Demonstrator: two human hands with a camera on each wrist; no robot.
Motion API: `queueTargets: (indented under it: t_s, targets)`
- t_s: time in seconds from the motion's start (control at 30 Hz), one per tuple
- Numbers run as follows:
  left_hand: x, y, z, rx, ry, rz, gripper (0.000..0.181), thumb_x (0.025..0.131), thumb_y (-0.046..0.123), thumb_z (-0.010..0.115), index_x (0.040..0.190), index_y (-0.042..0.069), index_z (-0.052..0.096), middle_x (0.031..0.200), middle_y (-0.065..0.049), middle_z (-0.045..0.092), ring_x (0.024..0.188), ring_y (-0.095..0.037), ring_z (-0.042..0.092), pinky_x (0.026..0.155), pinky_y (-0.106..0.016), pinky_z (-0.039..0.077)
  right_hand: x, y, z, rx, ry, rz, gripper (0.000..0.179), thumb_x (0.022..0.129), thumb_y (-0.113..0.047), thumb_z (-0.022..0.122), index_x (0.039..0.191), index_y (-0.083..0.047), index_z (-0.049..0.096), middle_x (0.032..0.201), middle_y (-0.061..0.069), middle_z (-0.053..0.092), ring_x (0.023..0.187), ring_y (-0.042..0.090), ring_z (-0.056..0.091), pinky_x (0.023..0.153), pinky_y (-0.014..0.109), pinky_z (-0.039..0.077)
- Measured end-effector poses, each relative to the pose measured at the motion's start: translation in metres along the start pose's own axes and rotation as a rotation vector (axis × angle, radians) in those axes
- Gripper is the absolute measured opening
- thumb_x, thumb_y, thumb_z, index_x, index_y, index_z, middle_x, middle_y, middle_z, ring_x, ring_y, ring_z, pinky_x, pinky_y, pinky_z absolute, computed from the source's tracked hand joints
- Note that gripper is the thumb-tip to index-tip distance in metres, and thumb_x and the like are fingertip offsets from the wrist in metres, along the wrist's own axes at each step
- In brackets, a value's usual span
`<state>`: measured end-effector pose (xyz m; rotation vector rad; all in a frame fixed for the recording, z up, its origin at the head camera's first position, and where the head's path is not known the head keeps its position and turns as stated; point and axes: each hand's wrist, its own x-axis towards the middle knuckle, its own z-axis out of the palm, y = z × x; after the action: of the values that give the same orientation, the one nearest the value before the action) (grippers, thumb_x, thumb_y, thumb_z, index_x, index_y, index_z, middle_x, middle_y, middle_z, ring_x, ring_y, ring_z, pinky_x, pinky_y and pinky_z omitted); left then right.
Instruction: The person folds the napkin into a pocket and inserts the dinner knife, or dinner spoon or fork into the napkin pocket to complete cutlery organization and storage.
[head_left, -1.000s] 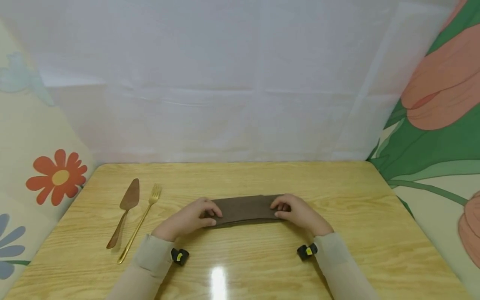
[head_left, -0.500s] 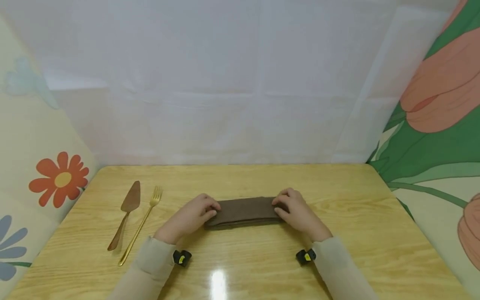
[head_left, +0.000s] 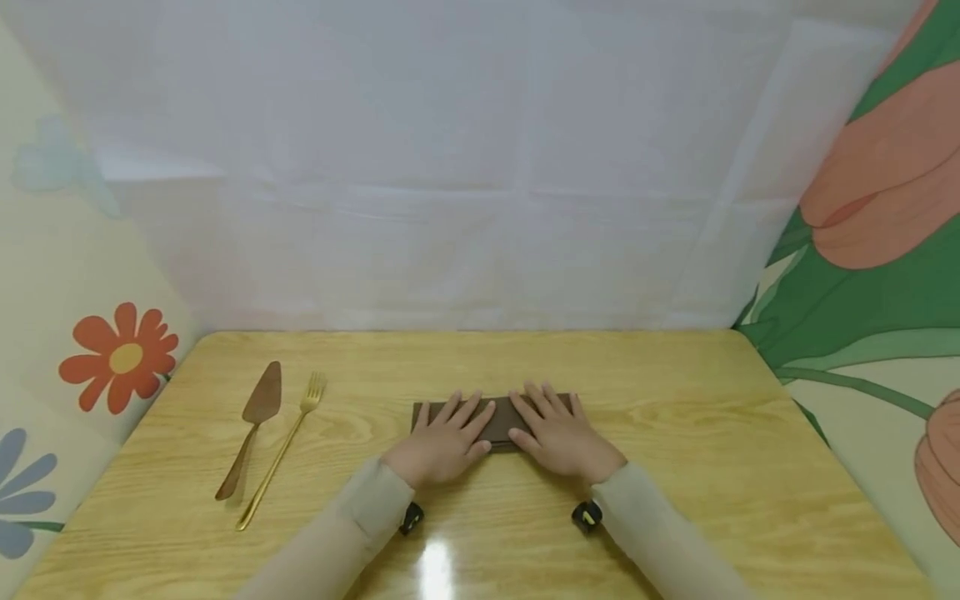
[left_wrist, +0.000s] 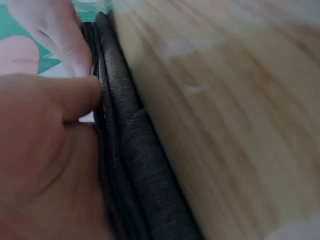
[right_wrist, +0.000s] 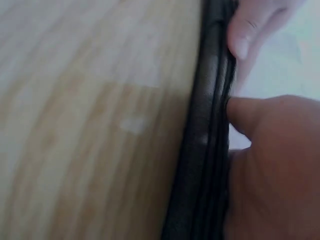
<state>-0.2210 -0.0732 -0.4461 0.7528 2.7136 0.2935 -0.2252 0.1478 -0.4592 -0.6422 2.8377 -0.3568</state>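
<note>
A dark brown cloth (head_left: 498, 427), folded into a long narrow strip, lies on the wooden table (head_left: 675, 400). Its stacked layers show along the near edge in the left wrist view, where the cloth (left_wrist: 132, 130) looks thick and rounded. My left hand (head_left: 442, 442) rests on the left half with its fingers straight and spread. On the right half, my right hand (head_left: 558, 433) lies the same way. The two thumbs point toward each other near the strip's middle. In the right wrist view the right thumb (right_wrist: 245, 112) touches the top layer of the cloth (right_wrist: 207, 115).
To the left lie a copper-coloured cake server (head_left: 262, 400) and a gold fork (head_left: 288, 442), side by side with handles toward the near edge. A white sheet (head_left: 480, 167) hangs behind the table. Painted flower panels (head_left: 123, 358) flank it.
Both hands have left the strip's two ends, where their fingers were bent, and moved inward. They now lie spread on top of the cloth, which has stayed in place.
</note>
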Motion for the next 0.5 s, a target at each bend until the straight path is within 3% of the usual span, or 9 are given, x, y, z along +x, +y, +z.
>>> queueTargets:
  t_s: [0.2, 0.37, 0.5]
  targets:
    - [0.001, -0.005, -0.005, -0.006, -0.076, 0.013, 0.055, 0.111, 0.047, 0.029, 0.163, 0.030, 0.022, 0.170, -0.006, 0.005, 0.155, -0.037, 0.001, 0.116, -0.071, 0.000, 0.005, -0.002, 0.000, -0.084, -0.100, 0.029, 0.066, 0.108, -0.055, 0.028, 0.164, -0.022, 0.015, 0.170, 0.010, 0.007, 0.155, 0.037, 0.004, 0.118, 0.068, 0.002]
    - [-0.001, -0.023, -0.008, 0.013, -0.107, 0.073, 0.053, 0.112, 0.045, 0.027, 0.163, 0.031, 0.022, 0.171, -0.002, 0.004, 0.155, -0.037, 0.001, 0.114, -0.074, 0.001, 0.004, 0.003, -0.001, -0.090, -0.130, 0.021, 0.065, 0.108, -0.057, 0.027, 0.164, -0.029, 0.010, 0.170, 0.007, 0.003, 0.155, 0.035, 0.002, 0.119, 0.067, 0.002]
    - [-0.005, -0.038, -0.009, 0.047, -0.113, 0.067, 0.053, 0.111, 0.044, 0.030, 0.163, 0.033, 0.022, 0.171, 0.000, 0.004, 0.155, -0.035, 0.002, 0.111, -0.078, 0.006, 0.001, 0.012, 0.001, -0.093, -0.144, 0.014, 0.063, 0.107, -0.058, 0.027, 0.163, -0.036, 0.008, 0.170, 0.003, -0.001, 0.155, 0.031, -0.001, 0.119, 0.067, 0.002]
